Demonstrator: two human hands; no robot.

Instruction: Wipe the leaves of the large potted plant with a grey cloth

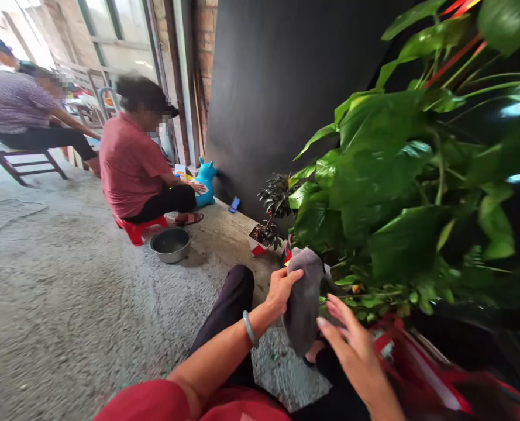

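A limp grey cloth [302, 304] hangs in front of my knees, its upper part folded over. My left hand [281, 289] pinches it near the top, the thumb lying on the near side. Just right of the cloth is my right hand [351, 345], fingers spread and nothing in them, slightly blurred. Whether a fingertip touches the cloth I cannot tell. Large green leaves [378, 175] of a plant rise beyond my right hand.
A person in a red shirt [130, 166] sits on a red stool [139, 231], a hand on a blue animal toy [206, 182]. A metal basin [171, 245] and a small potted plant [260, 240] stand on the floor. Red bags [435, 374] lie at right.
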